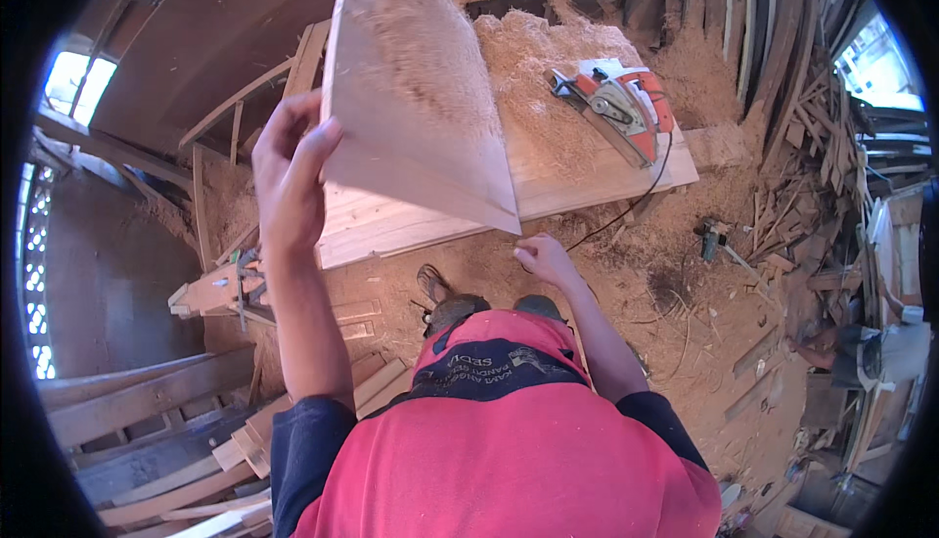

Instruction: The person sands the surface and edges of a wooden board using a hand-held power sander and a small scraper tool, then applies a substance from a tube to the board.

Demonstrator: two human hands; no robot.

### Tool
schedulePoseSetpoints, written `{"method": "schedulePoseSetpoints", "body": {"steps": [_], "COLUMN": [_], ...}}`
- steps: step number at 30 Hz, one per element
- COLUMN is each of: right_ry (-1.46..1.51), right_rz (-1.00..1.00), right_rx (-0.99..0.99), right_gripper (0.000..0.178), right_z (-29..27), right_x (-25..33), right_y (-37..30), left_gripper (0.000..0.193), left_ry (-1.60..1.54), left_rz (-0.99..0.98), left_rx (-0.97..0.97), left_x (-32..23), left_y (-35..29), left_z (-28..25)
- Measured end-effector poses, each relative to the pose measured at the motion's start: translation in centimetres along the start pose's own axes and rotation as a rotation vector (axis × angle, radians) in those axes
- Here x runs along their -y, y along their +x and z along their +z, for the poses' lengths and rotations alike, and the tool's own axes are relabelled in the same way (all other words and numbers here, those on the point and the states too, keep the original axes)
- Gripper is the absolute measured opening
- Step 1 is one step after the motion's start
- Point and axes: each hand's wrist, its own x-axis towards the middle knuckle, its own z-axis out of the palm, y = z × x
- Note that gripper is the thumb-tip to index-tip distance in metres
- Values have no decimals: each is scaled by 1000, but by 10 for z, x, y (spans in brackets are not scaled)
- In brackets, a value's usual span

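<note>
My left hand (291,171) grips the left edge of a wide, pale wooden board (421,191), thumb on its face and fingers behind it. The board is raised and tilted. Blurred wood shavings (421,49) cover its upper part. Below the board's near right corner, my right hand (546,258) has its fingers curled in, apart from the corner by a small gap, with nothing visible in them. Under the raised board lies a light wooden panel (391,230). To the right, a red and white electric hand planer (621,108) rests on it among shavings.
A heap of shavings (533,78) covers the panel's far part. The planer's dark cord (641,196) hangs over its near edge. Timber offcuts (822,137) stand stacked at right, planks (186,484) at lower left. A green tool (711,239) lies on the sawdust-strewn ground.
</note>
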Motion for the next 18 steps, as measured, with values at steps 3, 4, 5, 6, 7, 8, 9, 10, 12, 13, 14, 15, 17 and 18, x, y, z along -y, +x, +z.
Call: {"method": "schedulePoseSetpoints", "body": {"steps": [3, 4, 5, 6, 7, 8, 9, 10, 12, 13, 14, 15, 17, 18], "right_ry": [137, 177, 216, 217, 300, 388, 395, 426, 458, 420, 380, 377, 411, 399], "right_rz": [-15, 14, 44, 36, 80, 127, 127, 181, 227, 187, 147, 131, 224, 201], "right_rx": [175, 213, 245, 249, 260, 282, 296, 277, 274, 240, 199, 206, 212, 209], "right_gripper": [35, 35, 35, 35, 34, 33, 33, 33, 32, 32, 32, 32, 32, 32], "right_z": [-12, -13, -14, -12, -6, -4, -3, -2, -7, -10, -13, -16, -22, -24], "right_x": [10, 8, 5, -6, -24, -31, -39, -46, -50, -49, -47, -47, -46, -53], "right_y": [-39, -56, -70, -84, -98, -111, -121, -131, -142, -147, -148, -148, -148, -147], "left_gripper": [42, 42, 46, 49, 49, 51, 52, 52, 52, 53, 49, 49, 44, 44], "left_ry": [-141, -138, -152, -163, -158, -134, -110, -83, -82, -88, -84, -78, -20, -76], "left_rz": [-36, -31, 15, 57, 58, 72, 86, 87, 85, 91, 85, 96, 37, -2], "left_rx": [-69, -80, -93, -105, -107, -67, -27, -31, -45, -52, -66, -76, -84, -75], "left_x": [4, 1, -3, -6, -8, -7, -9, -10, -7, -7, -2, -1, 0, -3], "left_y": [0, -1, -1, -1, 1, 1, 0, -2, -4, -4, -2, 2, 8, 11], "left_z": [30, 39, 49, 57, 64, 67, 70, 77, 84, 84, 84, 85, 85, 90]}}
